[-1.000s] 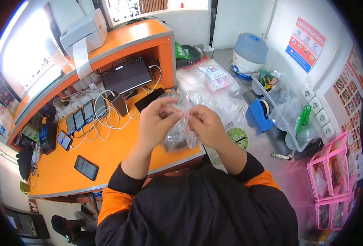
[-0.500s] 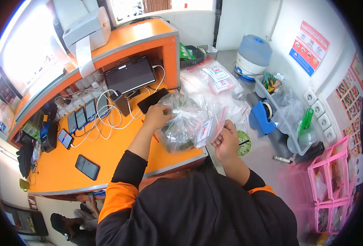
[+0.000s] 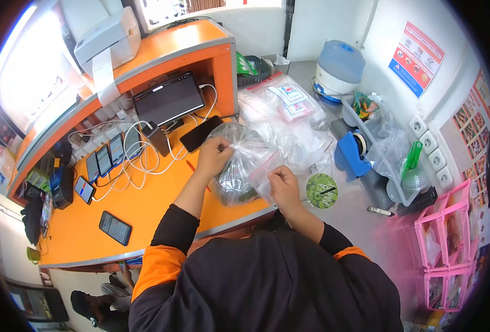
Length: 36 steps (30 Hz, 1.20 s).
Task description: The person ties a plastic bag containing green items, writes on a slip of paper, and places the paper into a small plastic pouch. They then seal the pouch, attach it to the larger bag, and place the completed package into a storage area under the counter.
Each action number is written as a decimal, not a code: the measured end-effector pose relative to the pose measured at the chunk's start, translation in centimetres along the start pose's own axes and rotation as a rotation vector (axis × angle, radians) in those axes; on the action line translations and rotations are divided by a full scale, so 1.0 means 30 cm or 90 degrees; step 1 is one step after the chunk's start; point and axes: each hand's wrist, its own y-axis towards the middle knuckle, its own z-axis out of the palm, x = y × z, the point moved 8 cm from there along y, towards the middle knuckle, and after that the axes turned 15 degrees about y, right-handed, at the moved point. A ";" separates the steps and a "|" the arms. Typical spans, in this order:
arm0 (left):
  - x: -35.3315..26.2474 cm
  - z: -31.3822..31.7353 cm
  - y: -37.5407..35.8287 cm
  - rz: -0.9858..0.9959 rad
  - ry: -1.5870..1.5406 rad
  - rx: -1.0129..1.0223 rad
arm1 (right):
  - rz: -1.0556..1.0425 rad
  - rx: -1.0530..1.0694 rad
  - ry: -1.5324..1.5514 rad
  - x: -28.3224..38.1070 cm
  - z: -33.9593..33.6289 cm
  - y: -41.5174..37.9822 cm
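Observation:
A clear plastic bag (image 3: 235,180) with dark green contents stands on the orange counter near its right end. Its gathered neck is pinched in my left hand (image 3: 214,156), whose fingers are closed. My right hand (image 3: 285,189) is closed on the edge of a small clear zip bag (image 3: 262,172) with a pinkish strip along its top. The zip bag lies against the right side of the bigger bag, partly overlapping it. What is inside the zip bag, if anything, I cannot make out.
Phones and white cables lie on the orange counter (image 3: 156,227) by a tablet (image 3: 169,98). Packs of plastic bags (image 3: 289,102) and a blue tape dispenser (image 3: 351,155) are at right, with a round green sticker (image 3: 322,191). A person (image 3: 98,307) is at lower left.
My right hand has moved left and slightly down with the zip bag, turning it closer against the bigger bag. The green sticker shows more fully. My left hand stays at the bag's neck.

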 end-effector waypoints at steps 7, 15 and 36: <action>-0.255 -0.041 -0.019 0.312 0.263 -0.121 | 0.021 -0.016 0.080 -0.026 -0.033 -0.016; -0.296 0.166 0.049 0.286 0.379 0.112 | -0.017 0.008 0.138 0.007 -0.032 -0.042; -0.113 0.045 0.099 0.003 -0.228 0.171 | 0.034 -0.019 0.097 -0.019 0.000 0.039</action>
